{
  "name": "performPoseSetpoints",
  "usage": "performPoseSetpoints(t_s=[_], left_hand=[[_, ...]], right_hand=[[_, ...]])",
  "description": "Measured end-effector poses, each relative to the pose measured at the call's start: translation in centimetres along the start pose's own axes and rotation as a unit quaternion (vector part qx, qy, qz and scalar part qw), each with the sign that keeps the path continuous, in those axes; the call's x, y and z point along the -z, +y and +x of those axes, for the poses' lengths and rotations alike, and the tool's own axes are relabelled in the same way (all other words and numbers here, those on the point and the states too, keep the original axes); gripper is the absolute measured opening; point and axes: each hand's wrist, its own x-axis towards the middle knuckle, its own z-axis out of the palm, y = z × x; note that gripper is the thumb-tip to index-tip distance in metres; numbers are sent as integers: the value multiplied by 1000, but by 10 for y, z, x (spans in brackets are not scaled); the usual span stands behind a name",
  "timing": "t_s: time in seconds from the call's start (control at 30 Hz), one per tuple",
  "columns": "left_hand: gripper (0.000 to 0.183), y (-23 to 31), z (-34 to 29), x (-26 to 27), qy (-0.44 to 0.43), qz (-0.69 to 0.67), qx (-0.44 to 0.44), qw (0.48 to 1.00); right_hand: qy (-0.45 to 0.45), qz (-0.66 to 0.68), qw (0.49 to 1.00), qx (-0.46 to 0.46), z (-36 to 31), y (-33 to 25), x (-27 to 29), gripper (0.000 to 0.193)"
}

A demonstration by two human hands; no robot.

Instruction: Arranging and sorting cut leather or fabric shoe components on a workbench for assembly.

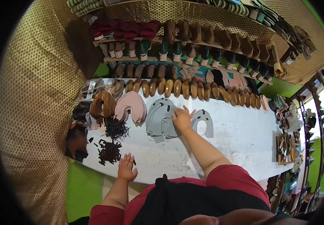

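Note:
My right hand (183,119) reaches across the white table with its fingers spread. It lies at the right side of a stack of grey U-shaped shoe upper pieces (155,119), which carry small black strips. Just to its right a single grey U-shaped piece (210,127) lies flat, with a few dark strips on it. Close to the table's front edge rests my left hand (127,168), palm down, fingers stretched out. A small black strip (134,162) is beside its fingertips. Beyond that hand is a loose pile of black strips (109,151).
A second heap of black strips (116,128) lies below pink U-shaped pieces (131,106) and leopard-patterned ones (103,104). Brown shoe lasts (177,88) line the table's back edge under shelves of shoes (192,52). A tool box (285,149) stands at the right end.

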Motion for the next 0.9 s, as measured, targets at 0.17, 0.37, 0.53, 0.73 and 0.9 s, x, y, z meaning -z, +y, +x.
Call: performPoseSetpoints(t_s=[0.17,0.37,0.53,0.73,0.9], left_hand=[[79,0,-2,-3,0,6,6,1000],[78,-2,-4,-6,9,10,2,1000],[77,-3,-5,-5,4,4,9,1000],[77,-3,-5,-5,3,11,7,1000],[77,0,-6,-3,9,7,8,1000]], right_hand=[[26,17,999,11,-6,-14,-9,26],[-46,224,973,10,-5,-18,11,18],[-117,268,948,123,-33,-28,61,20],[-244,276,901,230,-79,-30,147,20],[-382,267,852,237,-84,-42,194,22]])
